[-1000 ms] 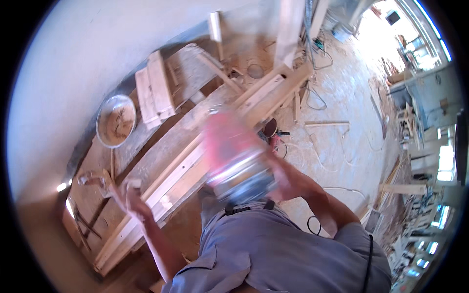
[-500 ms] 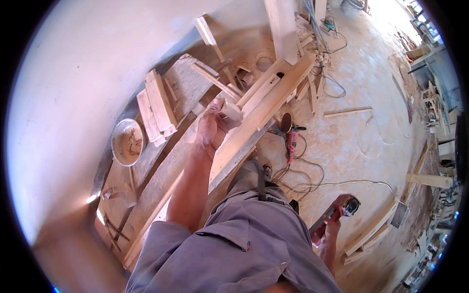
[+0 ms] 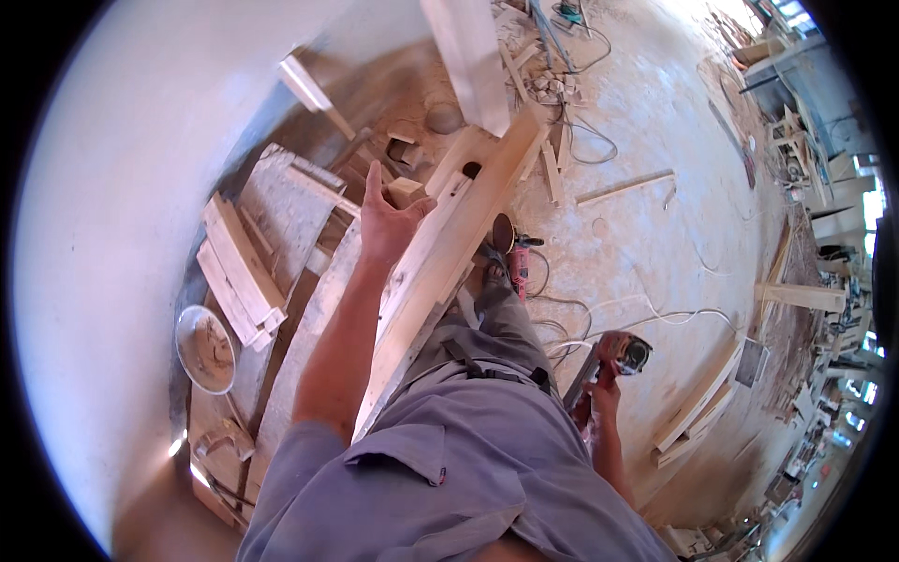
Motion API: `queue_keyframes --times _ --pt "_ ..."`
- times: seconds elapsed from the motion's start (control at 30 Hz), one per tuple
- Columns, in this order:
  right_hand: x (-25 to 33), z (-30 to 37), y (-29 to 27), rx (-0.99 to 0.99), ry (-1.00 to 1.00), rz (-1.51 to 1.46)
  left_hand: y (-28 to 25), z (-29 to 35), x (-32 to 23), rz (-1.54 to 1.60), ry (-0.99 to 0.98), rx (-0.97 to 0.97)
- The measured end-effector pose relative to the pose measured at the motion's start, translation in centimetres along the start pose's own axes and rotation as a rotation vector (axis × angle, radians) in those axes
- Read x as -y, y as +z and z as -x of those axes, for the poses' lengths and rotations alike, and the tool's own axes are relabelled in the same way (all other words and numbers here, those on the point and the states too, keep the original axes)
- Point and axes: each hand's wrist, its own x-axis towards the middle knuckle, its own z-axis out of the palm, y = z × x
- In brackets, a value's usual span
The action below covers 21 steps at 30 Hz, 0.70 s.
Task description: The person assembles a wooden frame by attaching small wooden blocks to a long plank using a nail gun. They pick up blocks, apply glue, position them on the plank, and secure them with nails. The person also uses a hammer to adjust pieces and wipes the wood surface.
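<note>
My left hand (image 3: 389, 225) is over the long pale timber piece (image 3: 468, 220), its index finger and thumb stretched apart. Between them shows a small wooden block (image 3: 405, 191); whether the hand touches it is hard to tell. The timber has a dark oval hole and a slot near its far end. Down at my right side, my right hand (image 3: 602, 395) is wrapped round the handle of a red and black nail gun (image 3: 622, 354), held above the floor.
A red angle grinder (image 3: 521, 267) with a round disc lies on the floor beside my foot, among looping cords. Left of the timber are stacked boards (image 3: 236, 272) and a round basin (image 3: 206, 349). An upright post (image 3: 468, 66) stands at the far end. Loose planks (image 3: 698, 403) lie right.
My left hand has spread its fingers, which were closed on a pale block. The view has shifted, so the surroundings appear further left. The nail gun stays in my right hand.
</note>
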Motion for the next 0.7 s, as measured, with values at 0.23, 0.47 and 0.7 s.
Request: queue_keyframes --times 0.23,0.47,0.7 --pt "6.6 -12.4 7.1 0.178 -0.204 0.169 4.4 -5.9 -1.5 -0.424 0.293 0.098" --pt "21.5 -15.1 19.0 0.438 -0.067 0.044 7.6 -9.5 -0.6 -0.504 0.302 0.177" --pt "23.9 -14.1 29.4 0.467 0.063 -0.296 7.3 -13.0 1.2 -0.460 0.483 0.272"
